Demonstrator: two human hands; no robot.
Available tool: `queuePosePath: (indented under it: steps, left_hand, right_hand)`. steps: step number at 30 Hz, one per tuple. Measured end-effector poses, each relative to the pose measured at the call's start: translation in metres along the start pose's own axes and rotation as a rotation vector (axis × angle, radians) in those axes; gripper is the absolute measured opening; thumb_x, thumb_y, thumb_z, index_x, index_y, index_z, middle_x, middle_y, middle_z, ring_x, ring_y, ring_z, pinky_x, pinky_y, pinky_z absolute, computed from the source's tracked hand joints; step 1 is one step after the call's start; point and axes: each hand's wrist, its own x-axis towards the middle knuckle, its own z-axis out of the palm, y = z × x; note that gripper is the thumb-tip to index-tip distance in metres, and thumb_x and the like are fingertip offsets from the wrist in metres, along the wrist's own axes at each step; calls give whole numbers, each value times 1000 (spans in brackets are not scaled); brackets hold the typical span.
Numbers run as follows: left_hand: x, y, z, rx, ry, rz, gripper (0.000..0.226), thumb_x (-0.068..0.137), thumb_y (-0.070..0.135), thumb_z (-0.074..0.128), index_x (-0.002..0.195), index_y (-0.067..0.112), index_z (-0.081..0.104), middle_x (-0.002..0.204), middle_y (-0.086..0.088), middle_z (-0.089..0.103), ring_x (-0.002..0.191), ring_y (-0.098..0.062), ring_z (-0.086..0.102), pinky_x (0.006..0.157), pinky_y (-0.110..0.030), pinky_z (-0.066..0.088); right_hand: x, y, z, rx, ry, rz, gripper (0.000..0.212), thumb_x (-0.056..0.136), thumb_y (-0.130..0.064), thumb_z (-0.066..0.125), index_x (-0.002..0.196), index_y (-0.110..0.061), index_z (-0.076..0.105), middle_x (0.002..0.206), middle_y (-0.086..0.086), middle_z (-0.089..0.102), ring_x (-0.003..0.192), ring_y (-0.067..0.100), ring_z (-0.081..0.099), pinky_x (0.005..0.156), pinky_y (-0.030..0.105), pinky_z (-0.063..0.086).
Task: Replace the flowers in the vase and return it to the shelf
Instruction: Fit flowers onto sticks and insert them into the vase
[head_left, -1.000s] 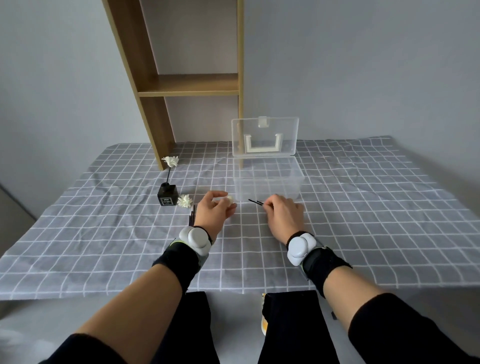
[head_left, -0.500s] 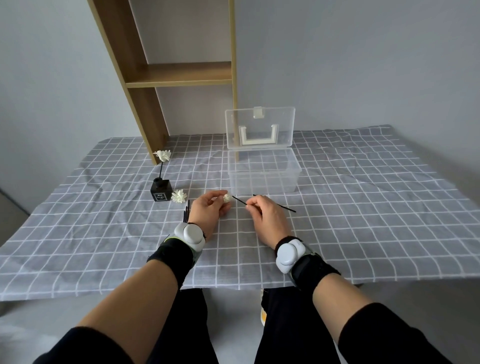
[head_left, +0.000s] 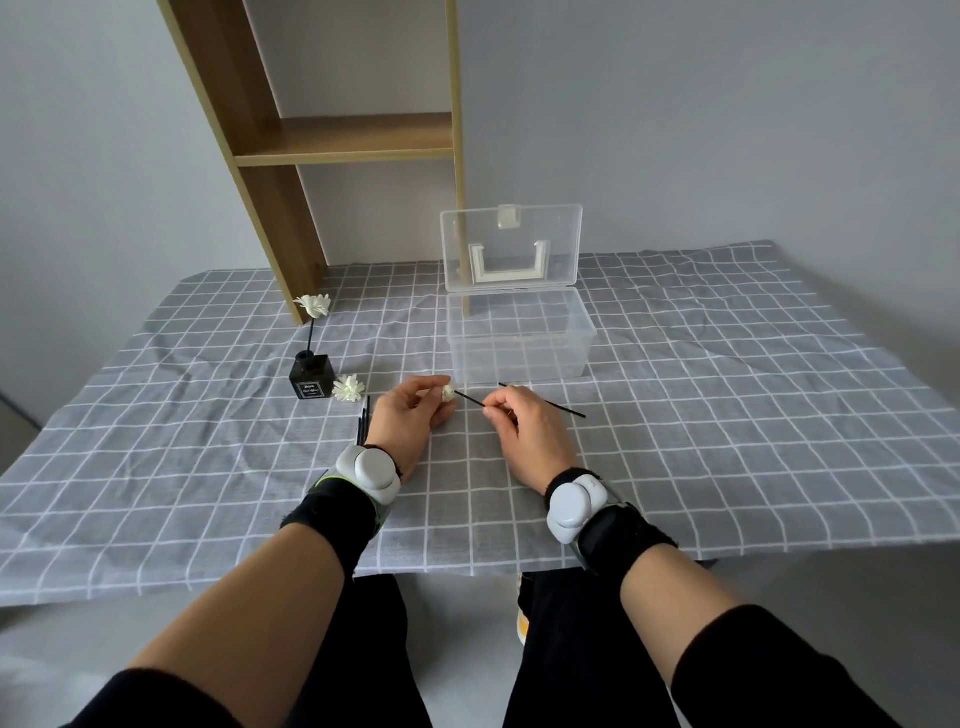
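A small black square vase (head_left: 311, 376) stands on the checked cloth at the left, with one white flower (head_left: 312, 304) on a black stem in it. A second white flower head (head_left: 348, 388) lies beside the vase. My left hand (head_left: 410, 420) pinches a small white flower head (head_left: 448, 393). My right hand (head_left: 524, 426) pinches a thin black stick (head_left: 566, 409), whose left tip touches that flower head. Several black sticks (head_left: 364, 420) lie just left of my left hand. The wooden shelf (head_left: 343, 140) rises behind the vase.
A clear plastic box (head_left: 519, 340) with its lid (head_left: 511, 248) raised stands just beyond my hands. The grey checked cloth (head_left: 727, 395) covers the table up to the wall. The table's front edge runs under my forearms.
The black stick in my right hand has swung round and its tip now meets the flower head in my left hand. Both hands have drawn slightly together.
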Motion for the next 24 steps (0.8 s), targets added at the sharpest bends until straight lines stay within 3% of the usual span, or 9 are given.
queuePosePath:
  steps: [12,19,24]
  left_hand:
    - [-1,0,1,17,-31,29,22,100,8,60,111,22,71,97,-11,70,84,-12,74,79,-20,57]
    - [1,-3,-2,140,-6,40,8,95,14,68,98,18,75,87,-5,75,84,-20,71,86,-31,57]
    - [0,-3,-3,203,-17,63,6,93,20,72,97,20,76,83,1,77,77,-10,70,77,-23,56]
  right_hand:
    - [0,2,0,-45,2,-4,6,93,-20,67,99,-19,68,93,-6,66,83,10,62,74,35,55]
    - [1,3,1,-66,-4,21,4,90,-18,69,92,-19,67,90,-5,64,80,11,62,73,37,56]
    - [0,2,1,-93,2,25,10,94,-25,64,87,-19,64,84,-6,62,75,12,58,69,35,52]
